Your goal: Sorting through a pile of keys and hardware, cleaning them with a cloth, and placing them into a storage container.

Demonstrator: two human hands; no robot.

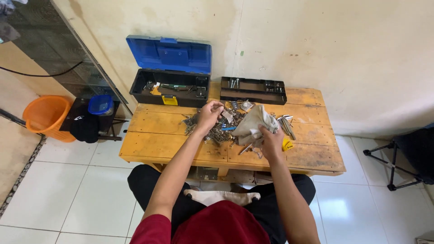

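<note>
Grey rag (254, 121) held in right hand (272, 143) grip, small metal piece (227, 116) pinched by left hand (209, 115), above screw pile (217, 132) on worktop (149, 142)

A: Item one, the pile of metal parts (217, 131) on the worktop (149, 135)?
B: Pieces too small to tell apart; the cloth (253, 124) covers part of it.
A: The right hand (272, 143)?
B: Fingers tucked into the cloth; whatever else they grip is hidden.
A: The left hand (209, 115)?
B: Pinches something tiny, kind unclear.
A: The toolbox (169, 86) and tray (253, 90)?
B: Contents too small to name.
A: Edges?
B: The tripod (398, 162) is cut off at right, the dark panel (45, 40) at the top left.
</note>
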